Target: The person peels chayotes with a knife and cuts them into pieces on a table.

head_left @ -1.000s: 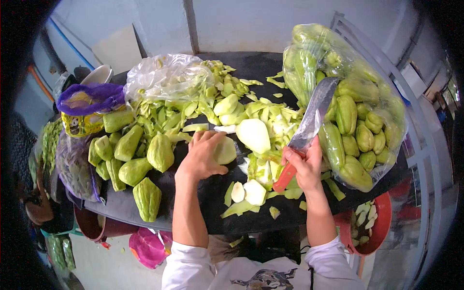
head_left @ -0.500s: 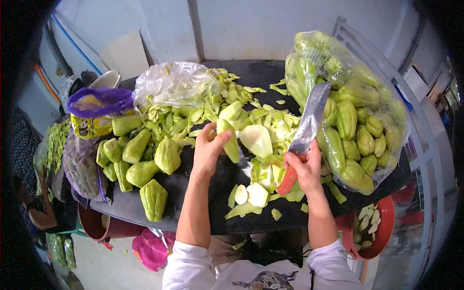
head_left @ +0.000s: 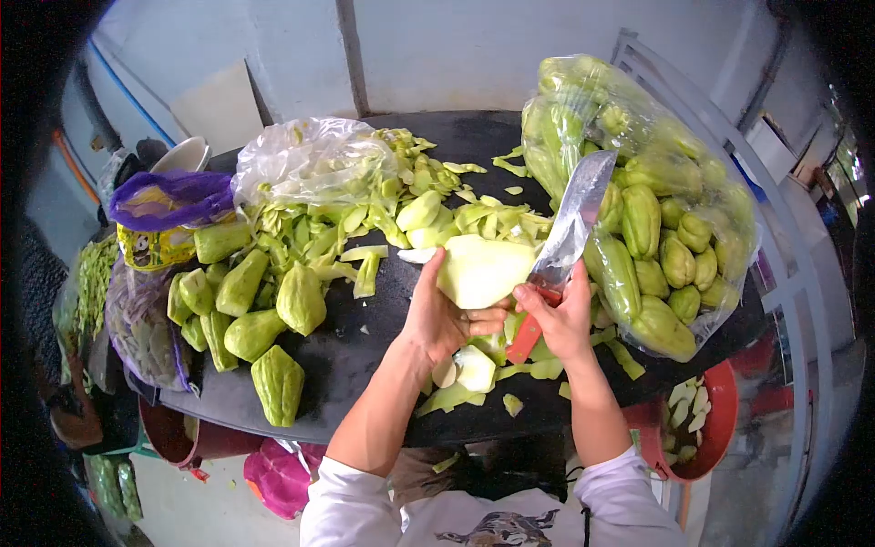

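My left hand is closed around a large, pale, peeled piece of chayote, its broad flat face turned up. In my right hand is a kitchen knife with a red handle and a wide, smeared blade that points up and away. The chayote's right edge is close to the blade's lower end; whether they touch I cannot tell. Beneath my hands lie peel and pale cut pieces. Just beyond the held piece rest other peeled chayotes.
A clear plastic bag of whole chayotes fills the dark table's right side. Several unpeeled chayotes lie at left, beside purple mesh bags. Peelings and a crumpled plastic bag are behind. A red bucket with cut pieces stands below right.
My left hand has moved right and down and now holds the broad pale piece. The narrow green piece it held before is no longer visible. The knife stays in my right hand.
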{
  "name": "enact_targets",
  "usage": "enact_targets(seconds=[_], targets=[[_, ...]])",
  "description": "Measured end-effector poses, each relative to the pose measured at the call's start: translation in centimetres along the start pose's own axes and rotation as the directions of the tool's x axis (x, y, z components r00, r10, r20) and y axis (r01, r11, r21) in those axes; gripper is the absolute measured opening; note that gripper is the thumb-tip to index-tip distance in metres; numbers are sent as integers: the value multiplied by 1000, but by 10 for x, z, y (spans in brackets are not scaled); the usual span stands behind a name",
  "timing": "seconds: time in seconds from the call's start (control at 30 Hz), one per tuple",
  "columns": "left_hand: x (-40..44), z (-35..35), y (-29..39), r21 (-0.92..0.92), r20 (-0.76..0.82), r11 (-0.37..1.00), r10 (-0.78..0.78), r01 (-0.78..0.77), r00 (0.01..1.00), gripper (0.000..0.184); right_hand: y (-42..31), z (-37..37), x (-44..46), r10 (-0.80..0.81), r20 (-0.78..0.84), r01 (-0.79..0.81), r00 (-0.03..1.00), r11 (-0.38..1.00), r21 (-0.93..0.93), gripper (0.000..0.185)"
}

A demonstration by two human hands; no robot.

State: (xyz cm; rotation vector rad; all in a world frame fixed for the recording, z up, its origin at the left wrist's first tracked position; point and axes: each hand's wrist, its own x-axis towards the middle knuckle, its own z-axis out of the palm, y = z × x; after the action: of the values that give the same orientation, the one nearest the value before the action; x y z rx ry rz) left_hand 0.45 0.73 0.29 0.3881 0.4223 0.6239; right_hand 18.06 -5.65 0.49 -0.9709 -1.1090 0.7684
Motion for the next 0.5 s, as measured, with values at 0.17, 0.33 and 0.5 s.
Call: enact_targets(seconds=[0.17, 0.33, 0.5], targets=[[-4, 8, -3, 82, 55, 996, 36, -40, 998, 79, -8, -3, 1, 43, 4, -43, 999, 999, 24, 54], [-4, 6, -4, 124, 121, 991, 33, -48, 992, 78, -6, -5, 1, 31, 1, -31, 1000, 999, 26, 52], [-4, 7, -8, 159, 138, 984, 58, -80, 989, 79, -11, -5, 1, 22, -11, -22, 1000, 999, 47, 53]])
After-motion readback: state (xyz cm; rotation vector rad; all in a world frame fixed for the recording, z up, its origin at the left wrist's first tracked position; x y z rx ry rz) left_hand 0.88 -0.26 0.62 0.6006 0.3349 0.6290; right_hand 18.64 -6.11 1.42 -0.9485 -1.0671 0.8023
